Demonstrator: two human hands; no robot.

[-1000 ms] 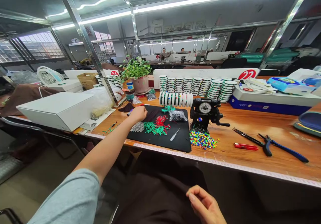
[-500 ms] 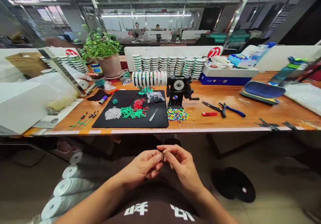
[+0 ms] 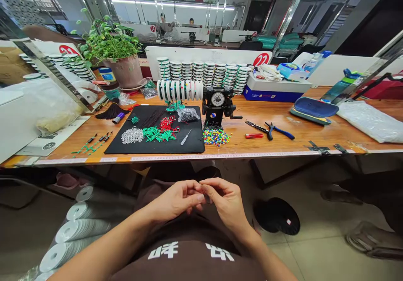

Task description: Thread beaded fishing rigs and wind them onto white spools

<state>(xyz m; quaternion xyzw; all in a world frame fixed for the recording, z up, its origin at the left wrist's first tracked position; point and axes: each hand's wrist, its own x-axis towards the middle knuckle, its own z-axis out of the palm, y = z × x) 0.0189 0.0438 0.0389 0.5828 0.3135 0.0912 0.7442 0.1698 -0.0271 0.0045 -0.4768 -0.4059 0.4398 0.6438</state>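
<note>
Thin strand [image 3: 202, 190], barely visible, pinched between left hand [image 3: 176, 200] and right hand [image 3: 223, 199]

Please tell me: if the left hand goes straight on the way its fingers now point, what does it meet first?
Most likely the bare right hand: the fingertips of the bare left hand point toward its curled fingers, almost touching them. The exact gap is hard to tell from this view.

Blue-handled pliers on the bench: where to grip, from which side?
Take the pliers by their blue handles, from above at the right end. They lie flat and splayed, running right, so the hand can close around them there, whereas the head on the left sits close against the dark-handled tool.
</note>
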